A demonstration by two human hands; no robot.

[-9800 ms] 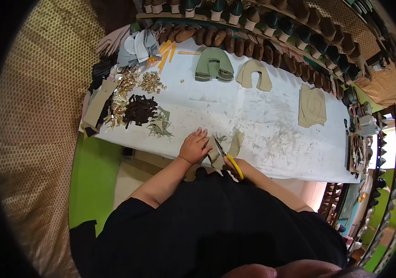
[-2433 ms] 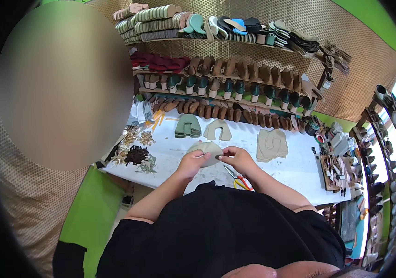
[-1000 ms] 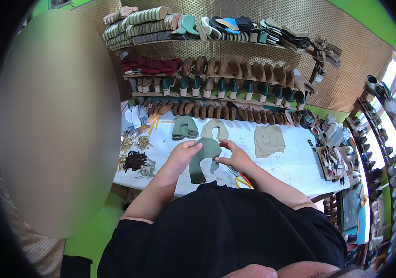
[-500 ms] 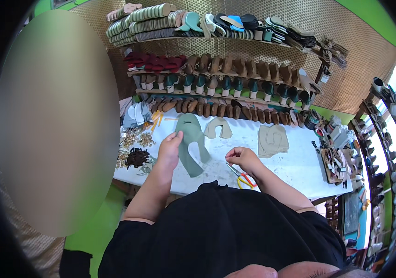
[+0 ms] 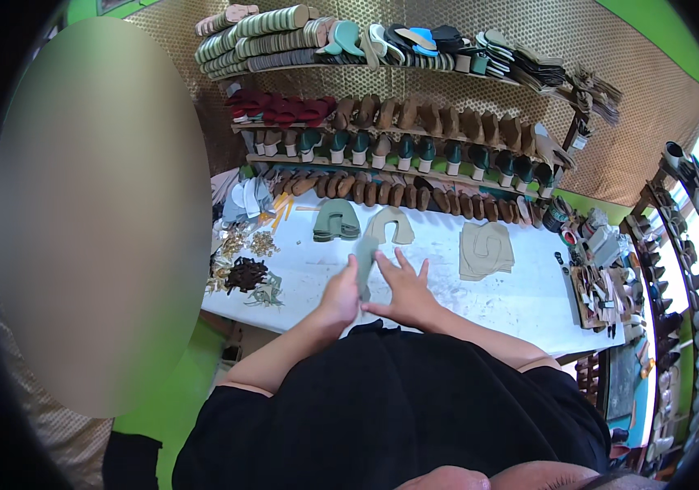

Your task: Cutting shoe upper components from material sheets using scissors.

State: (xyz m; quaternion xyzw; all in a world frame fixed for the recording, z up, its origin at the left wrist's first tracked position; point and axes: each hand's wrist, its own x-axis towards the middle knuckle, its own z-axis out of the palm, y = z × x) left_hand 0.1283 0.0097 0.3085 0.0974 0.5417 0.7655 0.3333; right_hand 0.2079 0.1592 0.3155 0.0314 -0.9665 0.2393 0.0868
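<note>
Close to my body, a sage-green shoe-upper piece (image 5: 368, 251) is held up over the table, seen nearly edge-on and a bit blurred. My left hand (image 5: 339, 299) is closed on it from the left. My right hand (image 5: 406, 294) faces it from the right with fingers spread; whether its fingertips touch the piece I cannot tell. Beyond the hands lies a stack of matching green pieces (image 5: 348, 231), and beside it an arched beige piece (image 5: 399, 231). Farther right is a pile of flat beige pieces (image 5: 472, 265).
Gold-coloured fittings (image 5: 263, 243), a dark heap of small parts (image 5: 245, 275) and green scraps (image 5: 266, 292) lie at the table's left. A tool box (image 5: 593, 287) stands on the right. Shelves of shoes (image 5: 406, 153) line the back. A large blurred oval covers the left side.
The green piece has come nearer and turned edge-on, uncovering the green stack. My right hand has moved left and spread its fingers. The red-and-yellow-handled cutting tool near it is out of sight.
</note>
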